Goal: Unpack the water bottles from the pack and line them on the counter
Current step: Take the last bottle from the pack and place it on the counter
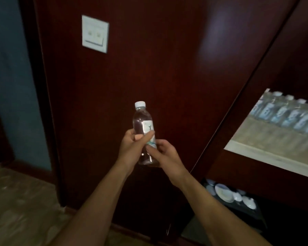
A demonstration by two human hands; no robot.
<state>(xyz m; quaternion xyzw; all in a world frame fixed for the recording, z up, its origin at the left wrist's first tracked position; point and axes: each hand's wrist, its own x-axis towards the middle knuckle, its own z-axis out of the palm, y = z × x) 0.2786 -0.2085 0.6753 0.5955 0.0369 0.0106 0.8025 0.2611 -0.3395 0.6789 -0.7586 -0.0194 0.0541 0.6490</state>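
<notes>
A clear water bottle [143, 121] with a white cap and a white label stands upright in the air before a dark wooden panel. My left hand [132, 144] grips its middle from the left, thumb across the label. My right hand [164, 155] holds its lower part from the right, fingers curled round it. At the right, a row of several water bottles [290, 112] with blue-white labels stands on the pale counter [267, 148], blurred.
A white wall switch plate [95, 33] sits on the dark wooden panel. Below the counter, a dark shelf holds white dishes [226, 192]. Beige floor [16, 201] lies at the lower left beside a blue wall.
</notes>
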